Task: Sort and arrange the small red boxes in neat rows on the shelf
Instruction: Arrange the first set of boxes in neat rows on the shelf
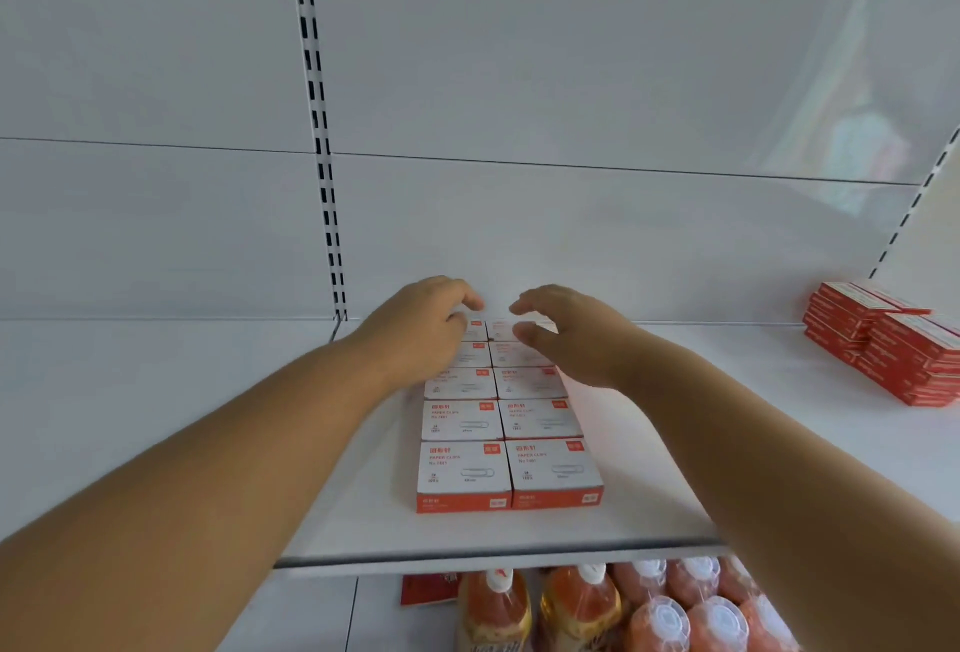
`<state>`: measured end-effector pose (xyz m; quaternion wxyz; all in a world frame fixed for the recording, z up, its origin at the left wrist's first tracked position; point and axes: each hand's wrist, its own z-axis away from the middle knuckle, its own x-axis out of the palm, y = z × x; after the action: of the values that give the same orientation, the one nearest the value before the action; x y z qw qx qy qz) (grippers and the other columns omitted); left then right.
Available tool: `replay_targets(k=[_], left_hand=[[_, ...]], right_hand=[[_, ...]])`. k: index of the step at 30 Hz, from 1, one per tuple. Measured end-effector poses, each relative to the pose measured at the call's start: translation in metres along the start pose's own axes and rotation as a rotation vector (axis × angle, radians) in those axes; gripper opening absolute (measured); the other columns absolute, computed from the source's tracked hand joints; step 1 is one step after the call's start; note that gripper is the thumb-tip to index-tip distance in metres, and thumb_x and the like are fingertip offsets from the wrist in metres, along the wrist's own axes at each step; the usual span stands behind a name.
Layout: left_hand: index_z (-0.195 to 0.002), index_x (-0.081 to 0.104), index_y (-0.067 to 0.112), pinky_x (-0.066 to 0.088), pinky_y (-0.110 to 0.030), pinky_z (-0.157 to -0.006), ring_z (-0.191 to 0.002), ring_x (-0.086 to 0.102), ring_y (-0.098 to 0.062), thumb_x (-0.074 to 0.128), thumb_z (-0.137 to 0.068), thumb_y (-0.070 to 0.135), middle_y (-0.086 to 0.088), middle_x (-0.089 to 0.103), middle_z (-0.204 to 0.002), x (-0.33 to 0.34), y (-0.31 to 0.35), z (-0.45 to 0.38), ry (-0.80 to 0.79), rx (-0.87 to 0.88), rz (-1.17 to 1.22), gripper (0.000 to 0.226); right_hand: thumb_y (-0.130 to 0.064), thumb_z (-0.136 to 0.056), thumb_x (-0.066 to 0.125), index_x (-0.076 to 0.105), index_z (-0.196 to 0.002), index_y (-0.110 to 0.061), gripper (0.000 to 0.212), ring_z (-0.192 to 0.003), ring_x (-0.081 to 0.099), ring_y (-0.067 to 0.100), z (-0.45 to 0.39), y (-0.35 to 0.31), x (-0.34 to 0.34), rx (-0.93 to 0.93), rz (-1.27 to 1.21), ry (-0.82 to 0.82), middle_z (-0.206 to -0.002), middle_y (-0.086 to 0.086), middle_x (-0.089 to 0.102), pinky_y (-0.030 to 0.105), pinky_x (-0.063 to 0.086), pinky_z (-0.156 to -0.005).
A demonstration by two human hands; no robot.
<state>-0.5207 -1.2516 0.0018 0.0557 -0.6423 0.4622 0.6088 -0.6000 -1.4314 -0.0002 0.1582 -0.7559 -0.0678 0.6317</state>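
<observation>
From the head camera I see my left hand [426, 334] and right hand [566, 339] curved over the far end of the block of boxes [506, 422] on the shelf [208, 417], one on each side, I judge to square up the rows against the back wall. The left fingers rest on a far box; the right fingers are loosely bent, holding nothing. The boxes sit two abreast, sealed, labelled paper clips. A stack of red boxes [893, 344] waits well right of the block.
</observation>
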Motion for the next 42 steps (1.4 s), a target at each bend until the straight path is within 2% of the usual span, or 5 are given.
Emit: replay_targets(k=[11, 32, 36, 38, 42], left_hand=[[-0.153, -0.014, 0.033, -0.018, -0.017, -0.109, -0.135, -0.03, 0.005, 0.028, -0.093, 0.068, 0.019, -0.026, -0.156, 0.009, 0.007, 0.103, -0.383, 0.308, -0.401, 0.081], [-0.156, 0.01, 0.036, 0.005, -0.028, -0.12, -0.148, 0.0, -0.003, 0.041, -0.094, 0.06, 0.02, 0.004, -0.161, 0.009, 0.001, 0.106, -0.289, 0.215, -0.091, 0.074], [-0.093, 0.061, 0.023, 0.049, -0.03, -0.077, -0.094, 0.059, -0.016, 0.044, -0.099, 0.033, 0.009, 0.063, -0.101, -0.002, -0.012, 0.105, 0.239, 0.033, -0.055, 0.02], [-0.072, 0.055, 0.016, 0.048, -0.032, -0.064, -0.071, 0.059, -0.022, 0.037, -0.1, 0.037, -0.001, 0.061, -0.073, -0.007, -0.013, 0.101, 0.165, -0.133, -0.241, 0.04], [-0.067, 0.058, 0.018, 0.049, -0.032, -0.065, -0.068, 0.061, -0.016, 0.03, -0.102, 0.051, 0.001, 0.064, -0.07, 0.0, -0.008, 0.094, -0.086, -0.215, -0.308, 0.055]], right_hand=[[-0.077, -0.078, 0.013, 0.001, -0.155, -0.031, 0.091, -0.143, -0.017, -0.006, 0.112, -0.014, 0.013, -0.207, 0.168, -0.245, -0.161, -0.017, -0.006, 0.018, -0.009, -0.116], [-0.067, -0.089, 0.02, 0.007, -0.155, -0.032, 0.076, -0.144, -0.011, -0.005, 0.12, -0.02, 0.017, -0.145, 0.022, -0.125, -0.16, -0.019, 0.001, 0.026, -0.001, -0.118], [-0.053, -0.099, 0.032, 0.054, -0.124, -0.024, 0.044, -0.108, 0.056, 0.01, 0.115, -0.013, 0.005, 0.096, -0.078, 0.222, -0.125, -0.01, 0.058, 0.028, 0.045, -0.09], [-0.051, -0.099, 0.032, 0.055, -0.088, -0.019, 0.042, -0.073, 0.056, 0.014, 0.106, -0.013, 0.001, 0.265, 0.031, 0.177, -0.085, -0.001, 0.063, 0.03, 0.046, -0.064], [-0.055, -0.1, 0.025, 0.062, -0.086, -0.014, 0.058, -0.074, 0.061, 0.017, 0.093, -0.019, 0.008, 0.393, 0.164, -0.089, -0.081, 0.003, 0.065, 0.03, 0.049, -0.064]])
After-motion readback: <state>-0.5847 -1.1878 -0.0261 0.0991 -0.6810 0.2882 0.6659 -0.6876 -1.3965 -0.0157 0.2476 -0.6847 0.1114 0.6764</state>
